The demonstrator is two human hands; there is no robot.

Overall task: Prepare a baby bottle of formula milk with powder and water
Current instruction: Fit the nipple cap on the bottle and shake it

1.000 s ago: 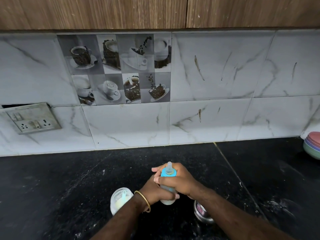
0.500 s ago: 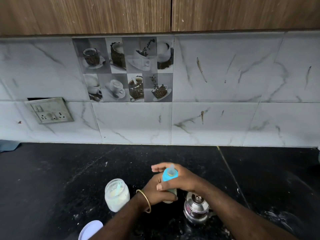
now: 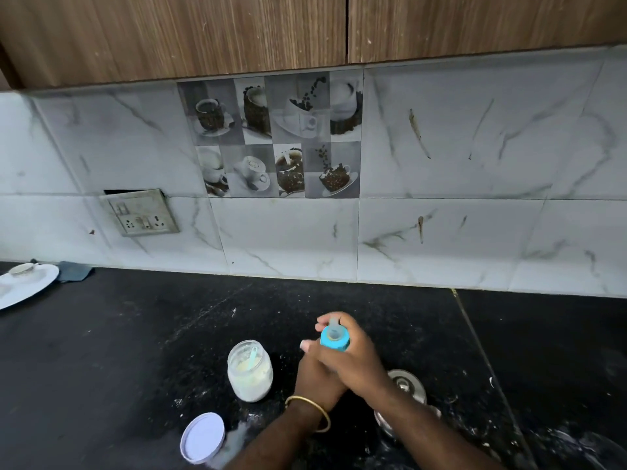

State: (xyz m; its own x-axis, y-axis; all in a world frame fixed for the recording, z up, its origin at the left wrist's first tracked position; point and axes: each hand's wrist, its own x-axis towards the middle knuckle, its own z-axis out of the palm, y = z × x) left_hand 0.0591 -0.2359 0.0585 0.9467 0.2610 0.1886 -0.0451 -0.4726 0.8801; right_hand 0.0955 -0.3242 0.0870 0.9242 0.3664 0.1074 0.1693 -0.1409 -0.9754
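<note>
Still gripped by both hands since a sec ago, bottle (image 3: 334, 339) upright just right of jar (image 3: 250, 370), right hand (image 3: 353, 362) wrapped round blue cap, left hand (image 3: 317, 376) clenched lower down, lid (image 3: 203, 437) laid near jar's front.

You have a single view, from a wide-angle camera worn on the head, looking forward and down at the black counter (image 3: 135, 351). It faces the marble-tiled wall (image 3: 458, 164) squarely; straight lines bow toward the frame edges. Relative to the counter, wooden cabinets (image 3: 203, 32) fill the top, and your forearms enter close from the lower edge. No second view overlaps it.
</note>
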